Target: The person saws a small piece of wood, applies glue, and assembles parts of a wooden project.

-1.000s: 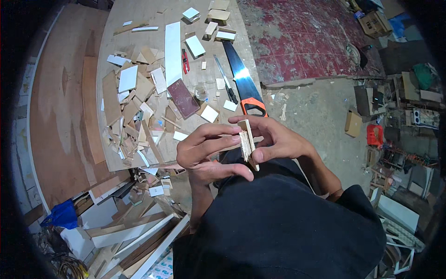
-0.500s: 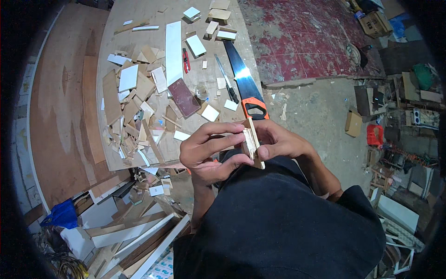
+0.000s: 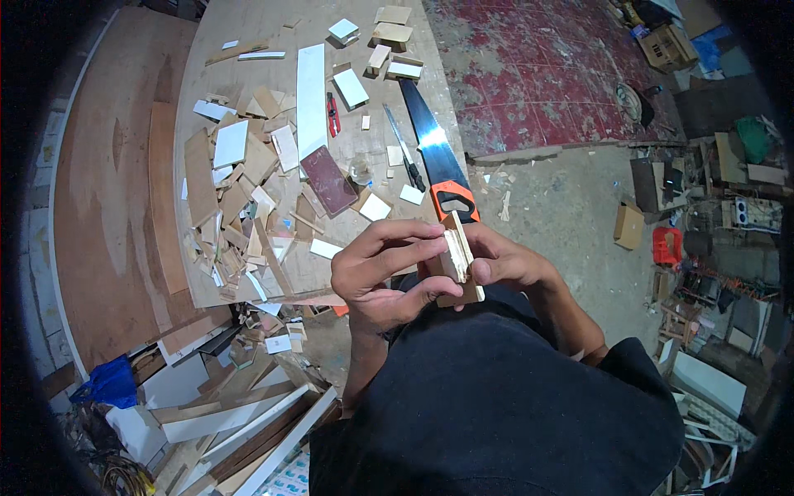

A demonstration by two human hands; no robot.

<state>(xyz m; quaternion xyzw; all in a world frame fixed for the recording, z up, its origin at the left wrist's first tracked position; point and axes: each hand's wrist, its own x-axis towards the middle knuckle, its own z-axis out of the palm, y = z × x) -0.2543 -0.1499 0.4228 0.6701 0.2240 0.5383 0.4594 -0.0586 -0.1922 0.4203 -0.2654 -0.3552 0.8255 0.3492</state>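
Observation:
Both my hands grip a small piece made of thin wooden boards (image 3: 457, 255), held upright in front of my chest. My left hand (image 3: 385, 269) pinches it from the left, fingers on the upper part and thumb lower down. From the right, my right hand (image 3: 506, 258) holds the outer board, its thumb pressed on the near face. A pale, rough inner edge shows between the boards. Just beyond my hands lies a hand saw (image 3: 438, 145) with an orange and black handle, beside a narrow black-handled blade tool (image 3: 405, 153).
The wooden worktable (image 3: 248, 25) carries a heap of wood offcuts (image 3: 236, 178), a long white strip (image 3: 311, 95), a red cutter (image 3: 332, 114) and a dark red flat block (image 3: 329, 182). More scrap boards (image 3: 240, 430) pile up at lower left. A red basket (image 3: 667, 245) stands at right.
Both hands and the wooden piece have shifted slightly right. The piece is turned a little, showing more of its inner edge. My grip looks the same.

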